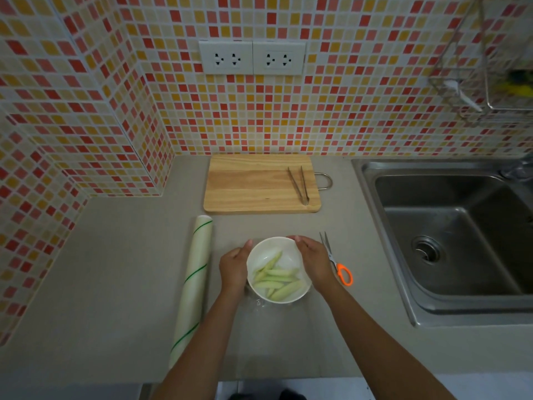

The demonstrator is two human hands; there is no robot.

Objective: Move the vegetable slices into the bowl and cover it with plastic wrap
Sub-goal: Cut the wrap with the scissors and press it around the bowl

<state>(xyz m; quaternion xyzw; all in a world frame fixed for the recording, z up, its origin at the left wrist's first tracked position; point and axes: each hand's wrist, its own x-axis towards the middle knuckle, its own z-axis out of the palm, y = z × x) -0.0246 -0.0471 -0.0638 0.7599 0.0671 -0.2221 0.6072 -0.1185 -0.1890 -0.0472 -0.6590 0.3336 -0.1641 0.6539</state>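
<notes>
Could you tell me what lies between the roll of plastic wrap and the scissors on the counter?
In the head view, the white bowl of vegetable slices sits between the roll and the scissors, with the left hand and right hand on its sides.

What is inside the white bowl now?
Inside the white bowl lie pale green vegetable slices, piled toward the near side. A clear film seems to cover it. The left hand and right hand hide its side walls.
</notes>
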